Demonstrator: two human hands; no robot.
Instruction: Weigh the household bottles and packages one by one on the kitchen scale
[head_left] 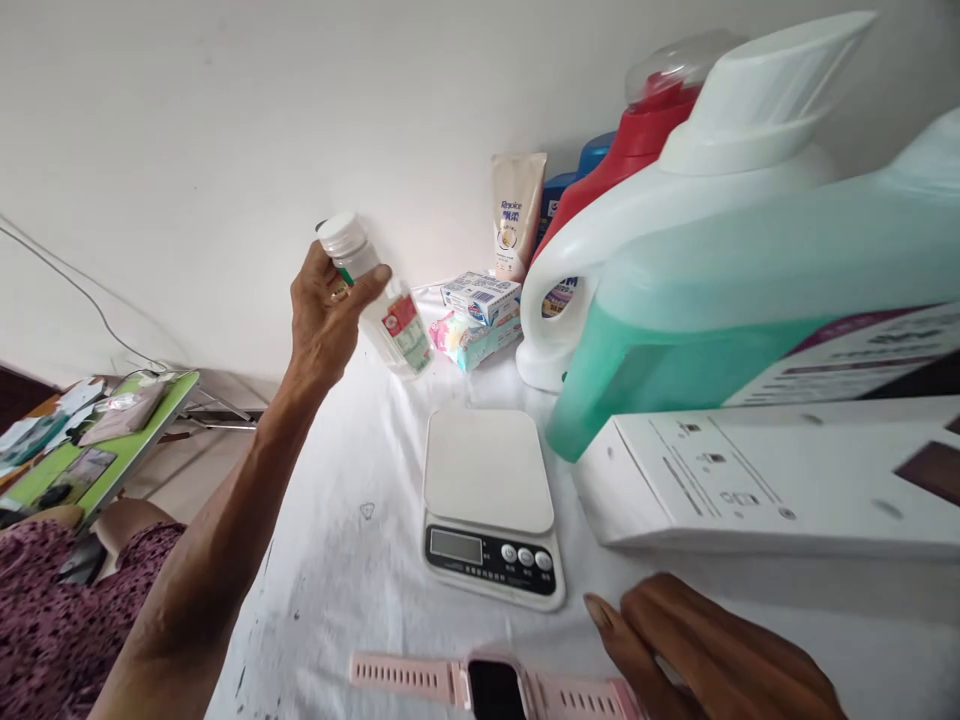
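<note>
My left hand [326,315] is raised above the white-covered table [345,560] and grips a small clear bottle [382,305] with a white cap and a red and green label, tilted with its cap up and to the left. My right hand [712,655] rests low at the front right, fingers together and flat, holding nothing, just beside a pink watch [495,685] lying on the cloth. A white kitchen scale [487,470] with a dark display sits between the two hands.
A big jug of green liquid [750,290] with a white cap lies at the right above a long white box [765,480]. Behind stand a red bottle [637,140], a beige pouch [516,215] and small boxes [480,298]. A green tray [97,440] is at the left.
</note>
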